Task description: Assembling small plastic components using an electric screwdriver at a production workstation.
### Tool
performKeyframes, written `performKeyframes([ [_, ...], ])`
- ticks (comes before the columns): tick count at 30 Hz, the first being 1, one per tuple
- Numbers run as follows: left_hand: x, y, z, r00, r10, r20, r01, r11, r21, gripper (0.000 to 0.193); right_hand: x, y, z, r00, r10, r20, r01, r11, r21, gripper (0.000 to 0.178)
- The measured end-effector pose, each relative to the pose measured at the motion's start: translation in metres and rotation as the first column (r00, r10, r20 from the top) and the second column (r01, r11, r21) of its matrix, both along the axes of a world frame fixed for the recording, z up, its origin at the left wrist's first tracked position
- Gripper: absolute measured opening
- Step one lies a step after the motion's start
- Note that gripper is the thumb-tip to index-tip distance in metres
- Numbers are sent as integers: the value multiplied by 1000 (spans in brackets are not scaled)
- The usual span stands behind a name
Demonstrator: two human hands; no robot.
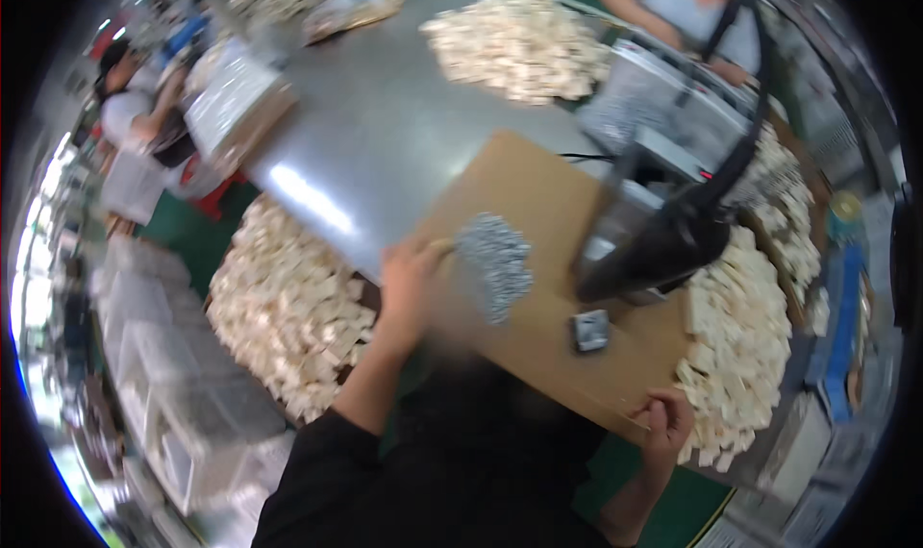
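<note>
From afar I see a black top (413,485), its left sleeve (322,461) stopping short of the wrist; left hand (409,281) and right hand (666,419) bare.

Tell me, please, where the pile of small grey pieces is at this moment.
In the head view, the grey pile lies on the brown board near the picture's middle, just right of the left hand.

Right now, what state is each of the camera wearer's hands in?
Left hand: fingers bent near the grey pile; holding cannot be told.
Right hand: partly curled at the brown board's edge; holding cannot be told.
</note>
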State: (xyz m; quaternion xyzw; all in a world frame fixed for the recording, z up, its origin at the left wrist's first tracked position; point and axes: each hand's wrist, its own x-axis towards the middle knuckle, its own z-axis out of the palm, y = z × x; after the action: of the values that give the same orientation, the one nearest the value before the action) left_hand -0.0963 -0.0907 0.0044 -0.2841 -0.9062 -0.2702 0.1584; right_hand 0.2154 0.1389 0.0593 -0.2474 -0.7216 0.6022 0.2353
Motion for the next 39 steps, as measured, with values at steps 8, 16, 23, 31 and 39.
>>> performKeyframes([
  [8, -24, -11, 4, 927, -10, 374, 3, 1000, 20, 14, -12, 6, 0, 990, 131, 49, -138, 977, 161, 15],
  [16, -26, 3, 17, 923, -61, 379, 23, 994, 103, 13, -9, 49, 21, 990, 32, 141, -94, 883, 461, 15],
  [23, 14, 19, 28, 760, -365, 538, -93, 758, 646, 26, 37, 229, 40, 755, -653, 65, 290, 422, 859, 23],
  [31, 69, 64, 17, 546, -526, 652, 18, 786, 619, 14, 52, 306, 6, 739, -478, 474, -37, 674, 738, 36],
  [39, 101, 118, 11, 737, -450, 504, 254, 876, 411, 16, 43, 275, 43, 861, -506, 52, 482, 845, 232, 32],
])
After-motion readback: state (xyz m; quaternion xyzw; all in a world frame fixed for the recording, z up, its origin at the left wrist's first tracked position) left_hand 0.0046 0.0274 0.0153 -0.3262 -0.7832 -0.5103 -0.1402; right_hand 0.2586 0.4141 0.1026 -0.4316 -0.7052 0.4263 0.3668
